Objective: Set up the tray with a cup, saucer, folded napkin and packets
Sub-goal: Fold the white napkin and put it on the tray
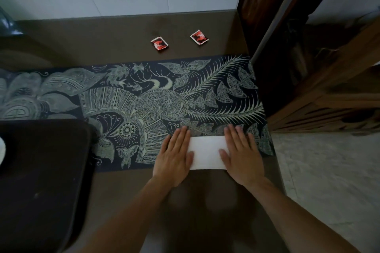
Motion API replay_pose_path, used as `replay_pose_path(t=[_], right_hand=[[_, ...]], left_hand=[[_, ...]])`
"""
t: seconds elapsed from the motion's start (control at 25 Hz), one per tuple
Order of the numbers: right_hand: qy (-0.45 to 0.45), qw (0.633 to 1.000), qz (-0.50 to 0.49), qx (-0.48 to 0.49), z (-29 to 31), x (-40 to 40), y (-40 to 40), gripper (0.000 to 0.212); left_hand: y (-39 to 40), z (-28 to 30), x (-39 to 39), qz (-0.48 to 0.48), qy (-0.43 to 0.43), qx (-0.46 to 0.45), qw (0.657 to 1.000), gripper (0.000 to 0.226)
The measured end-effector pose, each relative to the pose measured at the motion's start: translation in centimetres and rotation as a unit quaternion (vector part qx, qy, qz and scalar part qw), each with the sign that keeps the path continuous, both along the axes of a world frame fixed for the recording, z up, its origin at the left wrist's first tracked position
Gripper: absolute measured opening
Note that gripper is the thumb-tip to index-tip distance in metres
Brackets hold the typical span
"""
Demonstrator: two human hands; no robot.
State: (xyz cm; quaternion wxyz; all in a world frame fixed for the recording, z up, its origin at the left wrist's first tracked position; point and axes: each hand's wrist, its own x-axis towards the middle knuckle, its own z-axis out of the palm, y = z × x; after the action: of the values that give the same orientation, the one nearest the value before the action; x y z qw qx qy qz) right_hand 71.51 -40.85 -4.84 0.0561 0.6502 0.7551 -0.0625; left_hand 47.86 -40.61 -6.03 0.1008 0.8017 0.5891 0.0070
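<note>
In the head view, the left hand (174,158) and right hand (240,156) lie flat with straight fingers, pressing the two ends of a white folded napkin (206,153) on the patterned runner (144,100). Two red packets (159,43) lie far behind on the brown surface (115,41), and the dark tray (41,170) is to the left.

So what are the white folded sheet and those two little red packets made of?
The white folded rectangular napkin looks like matte paper, lying flat with crisp edges, though thin cloth is possible. The two small red packets seem to be printed paper or foil; too small to tell.
</note>
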Motion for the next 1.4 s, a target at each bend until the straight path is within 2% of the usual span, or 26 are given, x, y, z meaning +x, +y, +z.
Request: replay_pose_path(t=[0.28, 0.36, 0.52, 0.64, 0.76, 0.84, 1.04, 1.2, 1.28, 1.4], right_hand=[[-0.015, 1.000, -0.017, -0.015, 0.8, 0.5, -0.2, 0.068], [0.009, 1.000, 0.010, 0.010, 1.2, -0.5, -0.7, 0.066], [0.040, 0.996, 0.074, -0.006, 0.0, -3.5, -2.3, 0.061], [0.041, 0.999, 0.028, -0.003, -0.4, -3.1, -2.1, 0.063], [0.006, 1.000, -0.013, 0.005, -0.2, -0.1, -2.5, 0.070], [-0.005, 1.000, -0.009, -0.009, 0.1, 1.6, -2.7, 0.067], [0.042, 0.997, -0.004, -0.060, 0.6, 1.8, -2.3, 0.065], [0.082, 0.995, -0.007, -0.055, 2.9, 3.4, 0.6, 0.059], [0.063, 0.995, -0.025, -0.079, 3.7, 3.8, 2.0, 0.058], [0.085, 0.990, -0.056, -0.102, 4.5, 3.7, 3.1, 0.046]], left_hand=[[-0.7, 0.7, -2.5, 0.021, 0.028, -0.016, 0.999, 0.064], [-1.1, 1.1, -0.9, 0.034, 0.008, 0.003, 0.999, 0.063], [-2.5, 0.6, 4.2, -0.035, -0.021, 0.000, 0.999, 0.059], [-2.4, 0.1, 3.5, -0.031, -0.010, 0.000, 0.999, 0.060], [-2.6, 0.1, 0.4, -0.001, -0.006, 0.003, 1.000, 0.061], [-2.5, 0.3, -0.5, -0.002, 0.004, -0.019, 1.000, 0.061], [-1.9, 1.2, -1.1, -0.011, -0.004, -0.056, 0.998, 0.066], [1.1, 3.3, -1.5, 0.022, -0.051, -0.105, 0.993, 0.082], [2.7, 4.2, -1.2, 0.052, -0.031, -0.132, 0.989, 0.089], [4.0, 4.9, -0.8, 0.098, -0.030, -0.154, 0.983, 0.071]])
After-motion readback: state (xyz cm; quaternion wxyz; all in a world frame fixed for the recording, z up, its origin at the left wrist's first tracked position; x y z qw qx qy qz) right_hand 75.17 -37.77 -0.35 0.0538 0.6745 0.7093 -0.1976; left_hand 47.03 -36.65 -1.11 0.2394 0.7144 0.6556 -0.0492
